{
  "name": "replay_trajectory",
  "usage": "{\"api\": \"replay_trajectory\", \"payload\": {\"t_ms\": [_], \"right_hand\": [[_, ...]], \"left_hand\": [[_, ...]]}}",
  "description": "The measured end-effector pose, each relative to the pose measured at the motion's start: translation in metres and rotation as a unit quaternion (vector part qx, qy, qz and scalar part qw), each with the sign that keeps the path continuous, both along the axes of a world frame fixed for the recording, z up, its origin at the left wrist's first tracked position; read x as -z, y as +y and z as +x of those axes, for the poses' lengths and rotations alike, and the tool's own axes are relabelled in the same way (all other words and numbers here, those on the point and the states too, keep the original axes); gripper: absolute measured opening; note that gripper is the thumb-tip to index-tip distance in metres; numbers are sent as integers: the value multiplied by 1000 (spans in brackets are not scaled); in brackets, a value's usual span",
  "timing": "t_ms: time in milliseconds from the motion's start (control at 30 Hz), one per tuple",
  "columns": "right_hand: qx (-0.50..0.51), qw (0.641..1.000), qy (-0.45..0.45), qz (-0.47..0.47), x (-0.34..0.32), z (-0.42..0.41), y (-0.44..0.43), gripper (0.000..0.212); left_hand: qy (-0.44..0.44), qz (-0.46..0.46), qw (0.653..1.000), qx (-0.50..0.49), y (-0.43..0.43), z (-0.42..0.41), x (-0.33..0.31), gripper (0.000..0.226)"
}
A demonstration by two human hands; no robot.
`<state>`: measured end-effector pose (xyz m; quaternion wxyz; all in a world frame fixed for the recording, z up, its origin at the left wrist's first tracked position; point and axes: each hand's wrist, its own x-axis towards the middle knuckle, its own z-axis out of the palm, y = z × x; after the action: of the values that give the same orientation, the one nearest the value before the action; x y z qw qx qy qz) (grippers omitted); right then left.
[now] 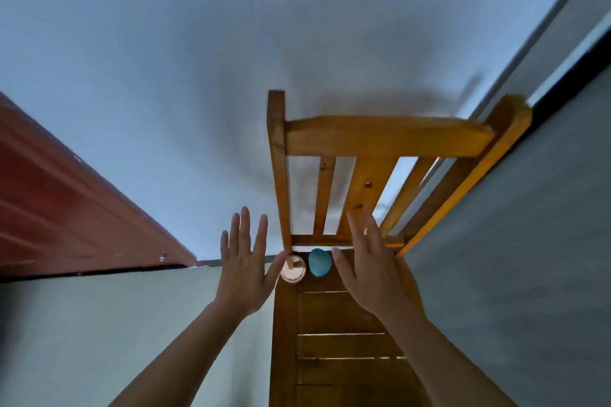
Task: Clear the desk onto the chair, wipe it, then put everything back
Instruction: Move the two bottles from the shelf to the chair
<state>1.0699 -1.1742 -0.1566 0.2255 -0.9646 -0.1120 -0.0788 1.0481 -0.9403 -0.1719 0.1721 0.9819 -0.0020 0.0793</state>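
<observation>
Wooden chair (380, 135) | left hand (244, 269) fingers spread, holds nothing | right hand (373, 274) fingers straight, holds nothing

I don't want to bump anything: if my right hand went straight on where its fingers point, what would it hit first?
Likely the chair's backrest: the open right hand aims at the wide middle slat, above the blue oval object. Depth is hard to judge.
</observation>
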Motion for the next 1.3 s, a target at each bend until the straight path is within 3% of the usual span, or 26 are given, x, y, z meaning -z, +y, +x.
{"api": "replay_trajectory", "payload": {"t_ms": [133, 267, 433, 667, 833, 967, 1133, 1300], "right_hand": [[-101, 980, -170, 33, -168, 30, 9, 64], [-156, 949, -271, 45, -310, 40, 38, 70], [-247, 907, -328, 94, -421, 6, 125, 74], [-429, 797, -384, 183, -499, -155, 316, 75], [-540, 739, -323, 241, -501, -320, 437, 76], [-610, 704, -278, 234, -478, -427, 497, 76], [-664, 682, -243, 186, -452, -481, 552, 74], [-674, 694, -213, 137, -425, -486, 612, 74]], "left_hand": [[-93, 46, 994, 14, 29, 5, -178, 72], [-189, 102, 974, -77, 64, -37, -340, 67], [-268, 165, 921, -231, 121, -187, -449, 63], [-245, 221, 825, -459, 197, -465, -502, 68], [-235, 233, 743, -582, 227, -641, -508, 69], [-216, 228, 696, -645, 244, -728, -492, 69], [-178, 203, 688, -674, 284, -772, -468, 71], [-178, 149, 701, -674, 346, -771, -437, 75]]}}
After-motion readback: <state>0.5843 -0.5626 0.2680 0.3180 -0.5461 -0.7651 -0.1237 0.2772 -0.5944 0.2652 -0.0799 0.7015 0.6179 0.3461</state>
